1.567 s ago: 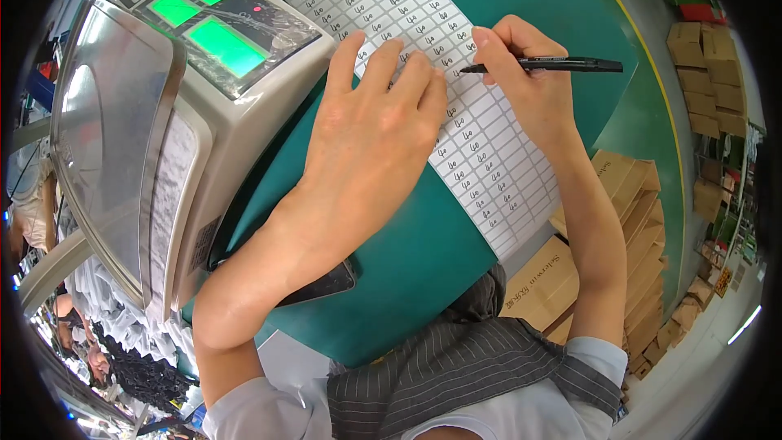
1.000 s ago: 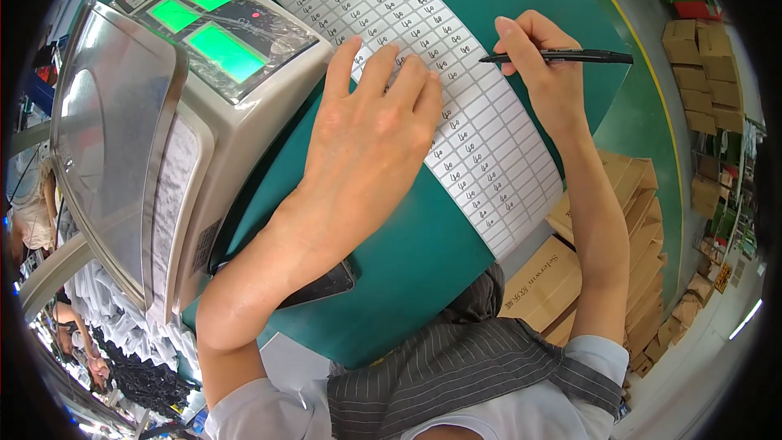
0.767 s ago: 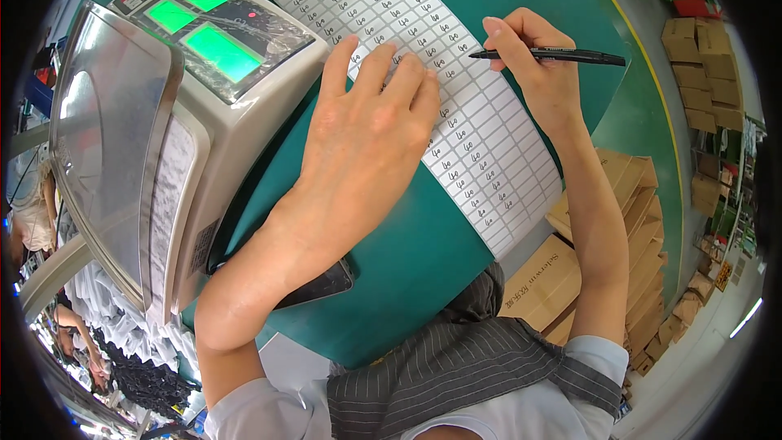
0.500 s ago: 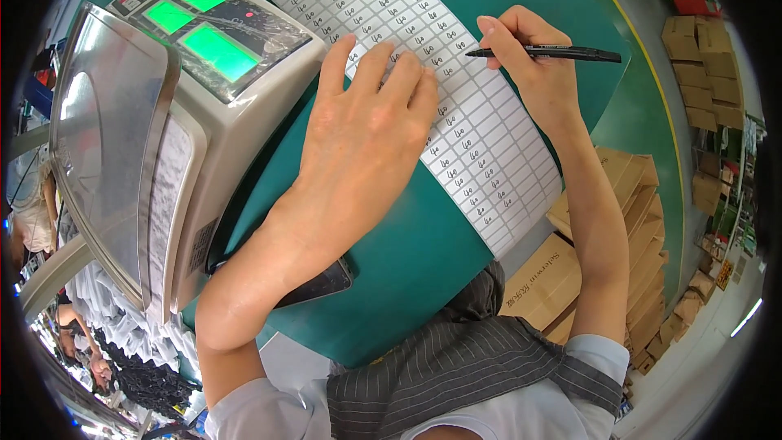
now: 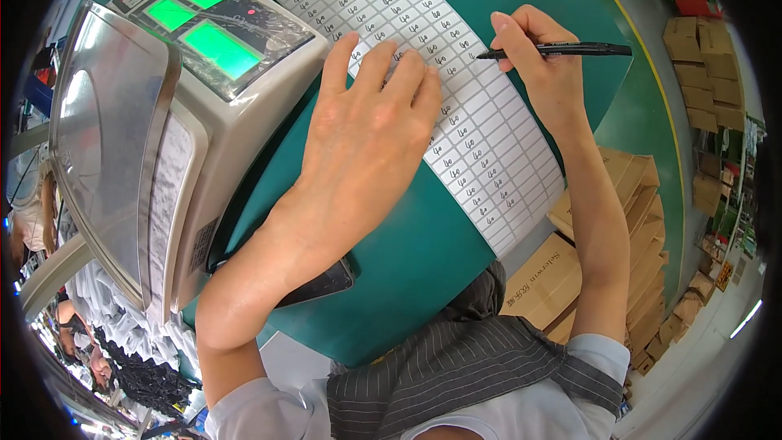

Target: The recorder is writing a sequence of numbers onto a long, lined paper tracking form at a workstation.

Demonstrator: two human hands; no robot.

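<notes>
A long white sheet of label stickers lies across the green table, ruled into small cells. Many cells bear handwritten black marks; a block of cells near its right edge is blank. My left hand rests flat on the sheet, fingers spread, palm down. In my right hand a black marker pen is pinched between thumb and fingers. Its tip points left, at a cell by the sheet's right part; whether it touches the paper I cannot tell.
At the left stands a weighing scale with lit green displays and a metal pan. A dark phone lies partly under my left forearm on the green table. Cardboard boxes are stacked at the right. People and piled cloth show at lower left.
My right hand and the pen have shifted slightly right. The sheet and my left hand have slid a little to the right.
</notes>
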